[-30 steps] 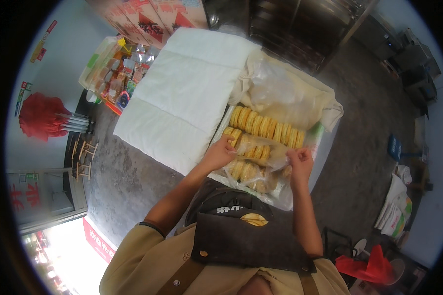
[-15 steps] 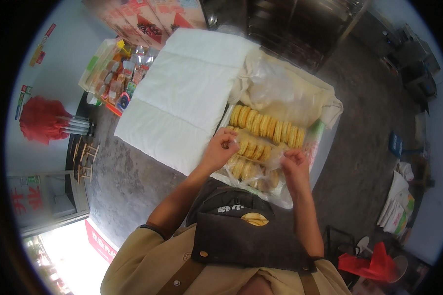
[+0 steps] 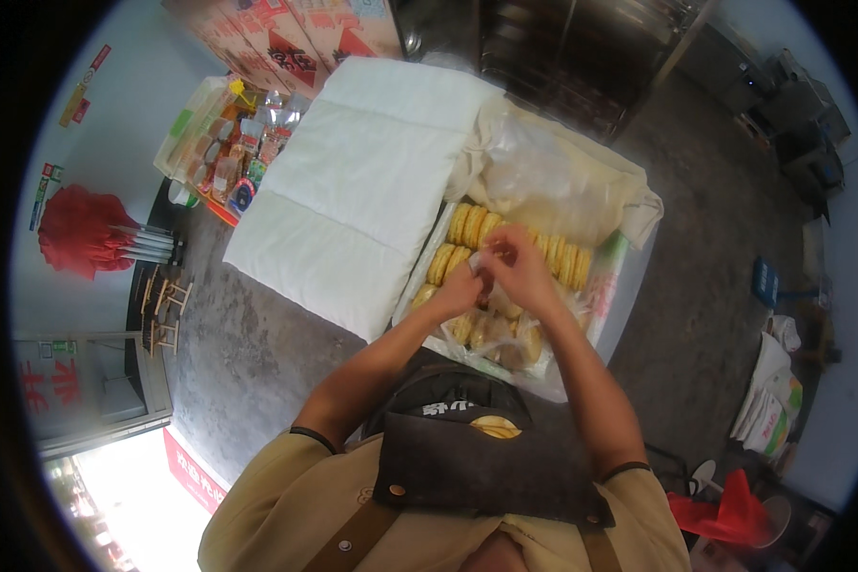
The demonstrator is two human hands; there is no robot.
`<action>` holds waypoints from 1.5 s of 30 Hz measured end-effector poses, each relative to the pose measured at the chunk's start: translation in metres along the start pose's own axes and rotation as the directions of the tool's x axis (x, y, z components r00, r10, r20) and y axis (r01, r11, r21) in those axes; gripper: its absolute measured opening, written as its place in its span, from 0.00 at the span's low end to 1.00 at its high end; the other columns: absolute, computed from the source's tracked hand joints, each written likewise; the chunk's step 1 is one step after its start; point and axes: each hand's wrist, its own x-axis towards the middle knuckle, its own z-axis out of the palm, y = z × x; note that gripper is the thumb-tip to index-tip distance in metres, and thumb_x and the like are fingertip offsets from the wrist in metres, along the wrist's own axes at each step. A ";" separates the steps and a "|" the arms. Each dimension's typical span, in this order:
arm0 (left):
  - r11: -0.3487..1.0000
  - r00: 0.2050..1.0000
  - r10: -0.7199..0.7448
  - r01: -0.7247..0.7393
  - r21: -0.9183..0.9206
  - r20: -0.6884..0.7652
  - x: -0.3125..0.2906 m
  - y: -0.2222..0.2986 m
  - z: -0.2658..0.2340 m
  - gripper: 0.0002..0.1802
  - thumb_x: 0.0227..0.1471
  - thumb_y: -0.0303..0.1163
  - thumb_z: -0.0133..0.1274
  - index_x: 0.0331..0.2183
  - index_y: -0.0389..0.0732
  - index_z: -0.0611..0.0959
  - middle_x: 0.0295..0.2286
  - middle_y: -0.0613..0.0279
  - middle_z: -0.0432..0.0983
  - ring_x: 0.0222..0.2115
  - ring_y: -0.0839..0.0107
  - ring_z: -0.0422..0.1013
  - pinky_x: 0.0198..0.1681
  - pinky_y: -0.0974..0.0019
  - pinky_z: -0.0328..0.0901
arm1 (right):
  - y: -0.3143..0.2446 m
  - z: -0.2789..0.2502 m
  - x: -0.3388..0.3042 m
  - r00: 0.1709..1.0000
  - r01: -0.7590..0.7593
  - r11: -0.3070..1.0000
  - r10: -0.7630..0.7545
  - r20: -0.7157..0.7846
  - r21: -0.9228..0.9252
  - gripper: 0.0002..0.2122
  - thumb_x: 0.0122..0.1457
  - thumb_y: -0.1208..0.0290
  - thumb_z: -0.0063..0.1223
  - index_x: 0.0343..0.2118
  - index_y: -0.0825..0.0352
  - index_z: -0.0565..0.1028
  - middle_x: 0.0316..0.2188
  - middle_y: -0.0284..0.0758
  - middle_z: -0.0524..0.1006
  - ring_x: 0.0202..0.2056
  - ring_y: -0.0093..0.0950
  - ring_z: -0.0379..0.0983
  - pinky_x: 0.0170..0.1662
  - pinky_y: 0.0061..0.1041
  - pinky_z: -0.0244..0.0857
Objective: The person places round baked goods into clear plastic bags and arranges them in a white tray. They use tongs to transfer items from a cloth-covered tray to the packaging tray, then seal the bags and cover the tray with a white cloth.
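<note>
An open box (image 3: 601, 300) holds rows of round yellow flat cakes (image 3: 564, 257) standing on edge. Over the middle of it my two hands have come together. My left hand (image 3: 458, 289) is closed, pinching a gathered end of a clear plastic bag (image 3: 501, 329). Touching it from the right, my right hand (image 3: 522, 272) has its fingers bent in on the same gathered plastic. The bag lies below them with several cakes inside, partly hidden by my hands. At the far side of the box, clear plastic and beige cloth (image 3: 629, 191) are bunched up.
A white quilted cover (image 3: 353, 181) spreads left of the box. Beyond it stands a tray of packaged goods (image 3: 224, 162) beside printed cartons (image 3: 296, 43). Red umbrella-like cloth (image 3: 81, 229) and wooden stools (image 3: 167, 310) are at the left. A dark metal rack (image 3: 562, 57) stands at the back.
My hands were apart, stretching the bag's edges to either side. Both have moved inward and met over the cakes, with the plastic now gathered between them.
</note>
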 end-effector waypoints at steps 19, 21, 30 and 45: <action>0.980 0.990 -0.061 0.035 0.198 0.129 0.006 0.020 -0.012 0.22 0.72 0.38 0.41 0.36 0.35 0.84 0.28 0.59 0.82 0.24 0.72 0.76 0.32 0.66 0.68 | 0.010 -0.015 -0.031 0.985 -0.109 0.982 0.127 0.118 -0.153 0.07 0.63 0.74 0.62 0.34 0.68 0.74 0.24 0.37 0.78 0.23 0.28 0.77 0.30 0.26 0.70; 0.982 0.994 -0.063 0.045 0.185 0.094 0.010 0.014 -0.015 0.21 0.71 0.38 0.41 0.36 0.34 0.84 0.28 0.59 0.82 0.23 0.72 0.76 0.31 0.66 0.68 | 0.020 -0.015 -0.034 0.978 -0.166 0.984 0.173 0.120 -0.067 0.07 0.62 0.74 0.63 0.34 0.68 0.74 0.30 0.40 0.78 0.30 0.31 0.79 0.34 0.28 0.71; 0.967 0.972 -0.098 0.143 0.210 -0.212 0.012 0.024 -0.007 0.13 0.65 0.32 0.48 0.40 0.36 0.83 0.32 0.56 0.81 0.31 0.58 0.76 0.37 0.58 0.70 | 0.056 0.011 -0.070 0.987 0.127 0.920 -0.153 -0.041 -0.371 0.06 0.61 0.75 0.62 0.35 0.68 0.75 0.49 0.43 0.73 0.47 0.36 0.74 0.49 0.29 0.70; 0.579 0.867 0.494 -0.387 0.718 0.069 -0.041 -0.004 -0.009 0.14 0.48 0.15 0.51 0.37 0.36 0.84 0.56 0.45 0.73 0.59 0.43 0.67 0.62 0.50 0.64 | 0.104 0.006 -0.023 0.884 -0.464 0.832 0.413 -0.218 -0.305 0.11 0.65 0.64 0.60 0.31 0.68 0.82 0.34 0.33 0.79 0.32 0.36 0.78 0.37 0.36 0.70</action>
